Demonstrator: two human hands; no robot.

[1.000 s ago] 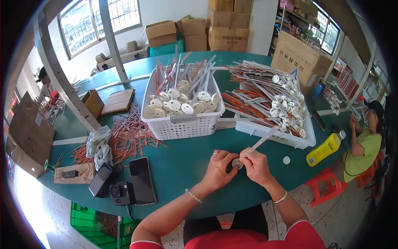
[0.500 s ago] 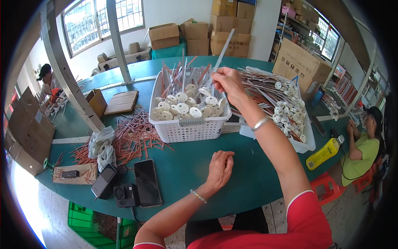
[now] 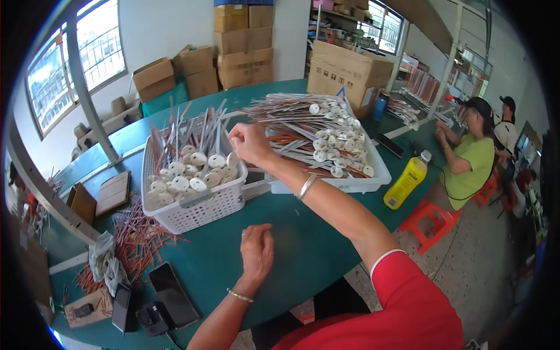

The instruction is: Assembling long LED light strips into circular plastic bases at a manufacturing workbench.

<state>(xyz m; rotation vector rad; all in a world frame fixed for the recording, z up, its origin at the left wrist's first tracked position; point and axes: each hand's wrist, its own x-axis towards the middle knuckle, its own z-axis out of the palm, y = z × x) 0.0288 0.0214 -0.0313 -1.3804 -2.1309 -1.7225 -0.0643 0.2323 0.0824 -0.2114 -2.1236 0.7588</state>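
My right hand (image 3: 249, 143) is at the right rim of a white perforated basket (image 3: 195, 216), its fingers closed. What they pinch, if anything, is hidden; a white disc lies just below the fingertips. Inside the basket are many white round discs (image 3: 198, 159) with small holes, and long thin grey and reddish strips (image 3: 207, 125) stick up behind them. My left hand (image 3: 256, 251) hovers over or rests on the green table (image 3: 303, 245) in front of the basket, fingers curled together with nothing visible in them.
Right of the basket, a white tray (image 3: 356, 185) holds piled strips with discs. A yellow bottle (image 3: 407, 179) stands beyond it. Reddish strips (image 3: 140, 233) lie scattered at left, near a phone (image 3: 174, 294). A co-worker in a green shirt (image 3: 466, 169) sits at right.
The view has swung right. My right hand has come down to the basket's right rim; the long strip it held upright no longer shows standing above it. My left hand stays low, fingers curled.
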